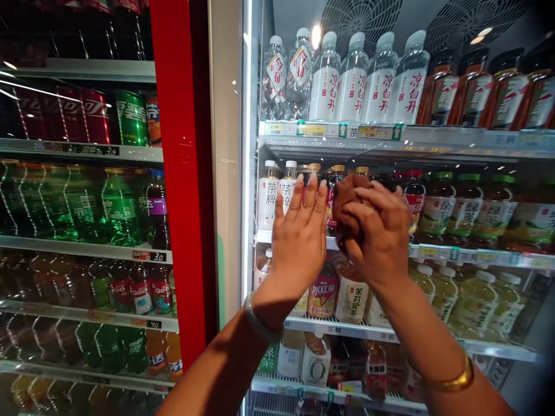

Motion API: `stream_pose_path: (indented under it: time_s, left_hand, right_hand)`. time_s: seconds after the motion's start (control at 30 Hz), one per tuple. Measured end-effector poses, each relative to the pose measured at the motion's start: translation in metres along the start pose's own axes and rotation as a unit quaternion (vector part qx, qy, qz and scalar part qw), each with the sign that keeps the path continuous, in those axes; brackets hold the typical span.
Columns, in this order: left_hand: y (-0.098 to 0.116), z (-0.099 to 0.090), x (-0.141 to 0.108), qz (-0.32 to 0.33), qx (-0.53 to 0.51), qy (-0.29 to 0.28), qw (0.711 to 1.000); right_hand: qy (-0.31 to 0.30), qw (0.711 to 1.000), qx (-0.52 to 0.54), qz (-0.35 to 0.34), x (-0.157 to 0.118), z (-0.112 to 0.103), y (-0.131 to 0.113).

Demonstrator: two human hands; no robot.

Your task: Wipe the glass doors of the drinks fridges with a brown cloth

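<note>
Single head-worn view, facing forward, close before drinks coolers [228,144]

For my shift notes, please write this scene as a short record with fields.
left hand: open, fingers pointing up, back toward camera
left wrist: pale bracelet
right hand: gripping a brown cloth
right wrist: gold bangle
upper right shelf: clear bottles beside dark-capped bottles
left of red panel: shelved green bottles, cans
unclear: whether left palm touches anything

A white light strip [248,115] brightens the right cooler [433,137], while glare streaks the dimmer left cooler [87,247].
</note>
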State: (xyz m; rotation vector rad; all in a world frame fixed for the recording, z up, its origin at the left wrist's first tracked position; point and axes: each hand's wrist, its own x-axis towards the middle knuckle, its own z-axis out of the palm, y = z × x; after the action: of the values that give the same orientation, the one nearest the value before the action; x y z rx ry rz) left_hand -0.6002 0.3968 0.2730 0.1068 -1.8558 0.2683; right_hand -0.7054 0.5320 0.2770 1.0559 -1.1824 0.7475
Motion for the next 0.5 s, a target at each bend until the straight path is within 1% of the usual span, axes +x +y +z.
stream_pose_path:
  time_s: [0.07,0.13,0.17,0.23,0.3,0.37,0.4,0.47,0.5]
  left_hand:
    - [-0.011,-0.004,-0.003,-0.006,-0.005,0.008,1.000]
    - [-0.020,-0.006,-0.007,0.001,-0.006,0.015,1.000]
    - [-0.024,-0.006,-0.008,0.007,-0.005,0.017,1.000]
    - [-0.028,-0.005,-0.011,0.015,0.001,0.016,1.000]
    - [-0.030,-0.005,-0.012,0.021,0.006,0.009,1.000]
    - [-0.031,-0.009,-0.013,0.024,0.007,-0.009,1.000]
    - [-0.032,-0.012,-0.014,0.021,0.008,-0.021,1.000]
    - [-0.034,-0.021,-0.017,0.006,0.013,-0.048,0.999]
    - [-0.036,-0.026,-0.019,-0.003,0.019,-0.053,0.998]
  right_hand:
    - [0.026,0.999,-0.017,0.031,0.008,0.000,0.008]
    - [0.055,0.996,-0.030,0.065,0.001,0.001,0.008]
    - [0.061,0.995,-0.031,0.075,-0.005,0.003,0.003]
    - [0.048,0.996,-0.026,0.071,-0.018,0.010,-0.014]
    - [0.024,0.999,-0.019,0.036,-0.020,0.018,-0.032]
    - [0.009,1.000,-0.018,0.002,-0.010,0.021,-0.042]
    - [-0.001,1.000,-0.021,-0.001,-0.001,0.021,-0.043]
    - [-0.030,0.999,-0.026,0.015,0.013,0.017,-0.041]
    - [-0.044,0.998,-0.033,0.037,0.015,0.015,-0.040]
